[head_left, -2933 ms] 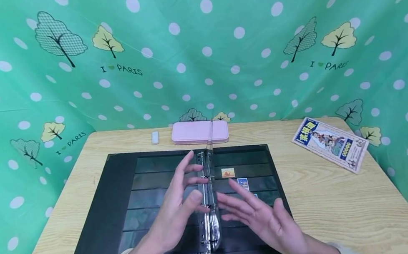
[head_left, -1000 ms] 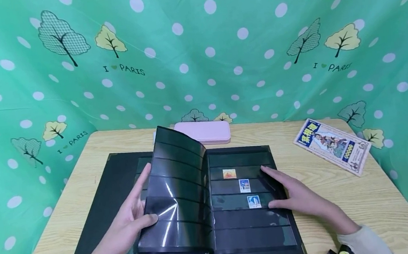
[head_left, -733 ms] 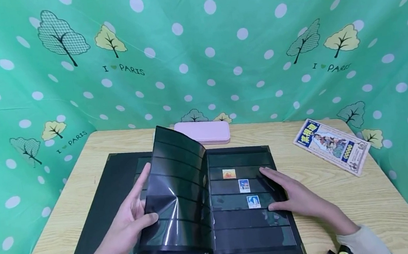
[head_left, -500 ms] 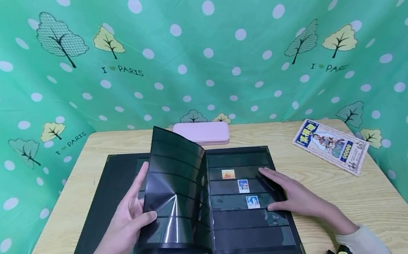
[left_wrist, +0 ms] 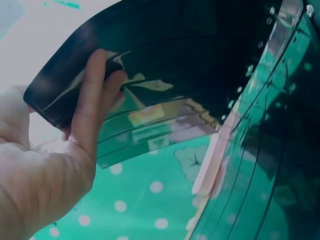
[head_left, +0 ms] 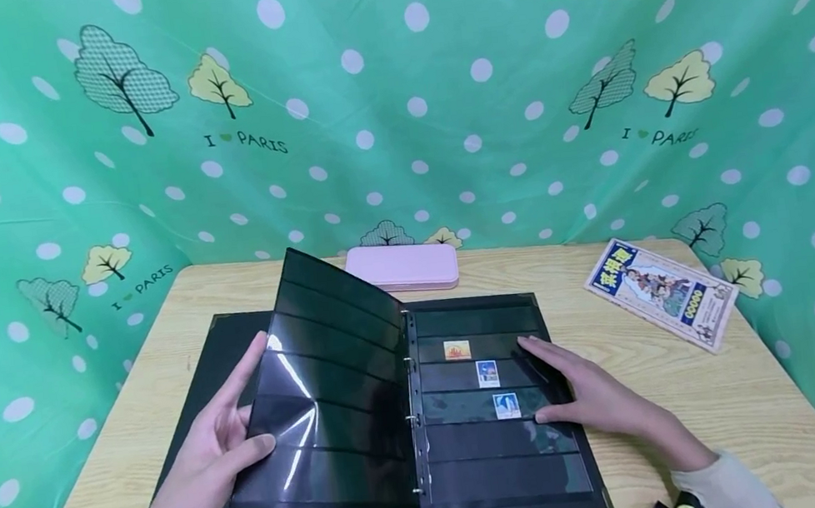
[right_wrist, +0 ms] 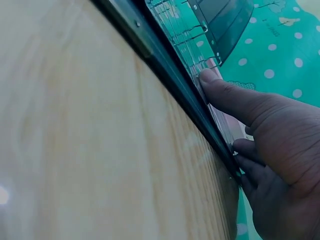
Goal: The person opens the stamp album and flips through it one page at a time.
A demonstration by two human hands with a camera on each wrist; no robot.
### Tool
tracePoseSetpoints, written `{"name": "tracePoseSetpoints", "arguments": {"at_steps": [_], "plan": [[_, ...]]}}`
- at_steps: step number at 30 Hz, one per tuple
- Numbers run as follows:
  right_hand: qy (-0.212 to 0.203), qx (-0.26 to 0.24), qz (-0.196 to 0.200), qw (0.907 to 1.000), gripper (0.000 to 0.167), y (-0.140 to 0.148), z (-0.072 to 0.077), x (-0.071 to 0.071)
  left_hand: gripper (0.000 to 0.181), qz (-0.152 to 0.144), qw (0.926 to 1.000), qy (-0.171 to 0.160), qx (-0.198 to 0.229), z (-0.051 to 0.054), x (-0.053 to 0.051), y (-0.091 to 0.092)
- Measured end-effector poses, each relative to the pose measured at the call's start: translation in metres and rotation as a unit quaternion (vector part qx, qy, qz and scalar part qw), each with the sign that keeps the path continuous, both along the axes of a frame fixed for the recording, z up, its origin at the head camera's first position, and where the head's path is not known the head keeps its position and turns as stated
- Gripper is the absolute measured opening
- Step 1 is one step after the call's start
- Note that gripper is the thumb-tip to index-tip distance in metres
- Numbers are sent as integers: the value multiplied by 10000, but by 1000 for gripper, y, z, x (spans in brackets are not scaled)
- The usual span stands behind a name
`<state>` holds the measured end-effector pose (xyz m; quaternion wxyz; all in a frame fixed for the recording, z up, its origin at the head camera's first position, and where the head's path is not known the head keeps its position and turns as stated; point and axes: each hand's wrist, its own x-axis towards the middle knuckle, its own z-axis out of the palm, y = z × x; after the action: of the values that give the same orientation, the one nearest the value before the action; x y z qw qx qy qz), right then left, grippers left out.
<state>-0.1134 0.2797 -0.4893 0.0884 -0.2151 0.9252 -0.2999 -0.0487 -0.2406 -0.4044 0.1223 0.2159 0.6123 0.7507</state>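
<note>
A black ring-bound stamp album (head_left: pixel 508 477) lies spread on the table. My left hand (head_left: pixel 207 453) pinches the outer edge of a raised black page (head_left: pixel 333 396) between thumb and fingers, tilting it over the left side. In the left wrist view, fingers (left_wrist: pixel 90 95) lie against that glossy page. My right hand (head_left: pixel 588 384) rests on the outer edge of the right page, thumb and fingers spread; in the right wrist view its thumb (right_wrist: pixel 220 90) touches the sheet. Three stamps sit in strips there: an orange one (head_left: pixel 457 350), a blue one (head_left: pixel 487 374) and a light blue one (head_left: pixel 506 405).
A pink pencil case (head_left: pixel 401 267) lies behind the album at the table's back edge. To the right is a comic-style printed booklet (head_left: pixel 661 292). Metal binder rings (head_left: pixel 411 421) run down the album's middle. A green patterned cloth (head_left: pixel 392 121) hangs behind the wooden table (head_left: pixel 696 405).
Both hands were over the rings at first; then the left took the page's edge and the right came to the right page. Lately the left hand has swung the page further left, exposing the rings.
</note>
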Motion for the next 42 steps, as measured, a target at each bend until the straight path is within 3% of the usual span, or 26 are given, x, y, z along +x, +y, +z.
{"name": "tracePoseSetpoints", "arguments": {"at_steps": [6, 12, 16, 20, 25, 30, 38, 42], "plan": [[-118, 28, -56, 9999, 106, 0, 1, 0, 104, 360, 9984, 45, -432, -5, 3, -13], [-132, 51, -82, 9999, 107, 1, 2, 1, 103, 85, 9985, -517, -162, -12, 2, -30], [-85, 38, -54, 9999, 106, 1, 2, 1, 105, 326, 9957, -681, -544, -21, 3, -38], [-49, 24, -39, 10000, 104, 1, 3, 2, 105, 595, 9894, -840, -1029, -32, 2, -42], [-43, 7, -30, 10000, 103, 2, 5, 2, 102, 992, 9760, -1009, -1653, -43, 0, -44], [-67, -24, -39, 10000, 104, 2, 4, 2, 100, 1244, 9678, -1080, -1903, -54, 0, -44], [-67, -43, -34, 10000, 104, 2, 4, 2, 102, 1293, 9606, -1162, -2167, -60, 1, -43], [-84, -55, -46, 9999, 104, 3, 4, 2, 101, 1250, 9531, -1157, -2501, -60, 0, -42]]}}
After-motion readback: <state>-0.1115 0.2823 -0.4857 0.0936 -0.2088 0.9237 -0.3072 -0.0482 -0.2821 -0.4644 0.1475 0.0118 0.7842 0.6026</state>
